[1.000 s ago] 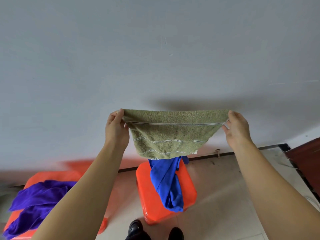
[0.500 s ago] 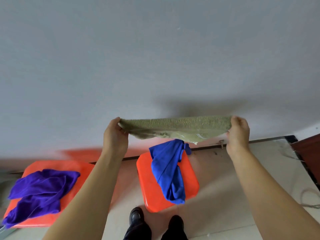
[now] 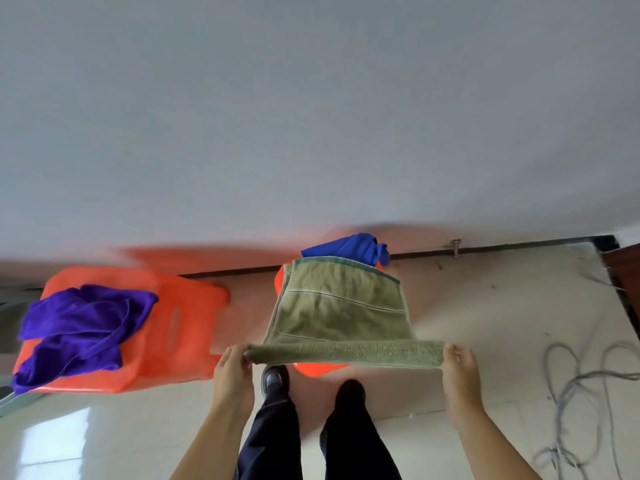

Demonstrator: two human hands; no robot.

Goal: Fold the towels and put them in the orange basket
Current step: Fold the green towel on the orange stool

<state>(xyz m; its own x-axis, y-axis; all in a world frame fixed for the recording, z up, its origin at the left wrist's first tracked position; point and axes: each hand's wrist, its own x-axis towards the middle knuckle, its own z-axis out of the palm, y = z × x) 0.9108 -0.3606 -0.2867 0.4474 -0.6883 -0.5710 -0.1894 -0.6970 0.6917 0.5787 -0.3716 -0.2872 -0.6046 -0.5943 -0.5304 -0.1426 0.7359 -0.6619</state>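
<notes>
Head view: both hands, left (image 3: 232,370) and right (image 3: 459,370), pinch half-folded green towel (image 3: 341,310); blue towel (image 3: 349,249), purple towel (image 3: 79,327) unfolded, none basketed.

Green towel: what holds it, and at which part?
Both hands hold the green towel: left hand and right hand each pinch one end of its near folded edge.

The left hand (image 3: 231,367) and right hand (image 3: 459,367) each pinch a near corner of a green towel (image 3: 341,313), which stretches away over an orange stool (image 3: 320,368) beside 2 black shoes (image 3: 273,377). A blue towel (image 3: 349,249) shows past its far edge. To the left, a purple towel (image 3: 79,327) lies crumpled on another orange stool (image 3: 176,317). Loose cables (image 3: 585,375) sit on the tiled floor (image 3: 485,306) at right.
</notes>
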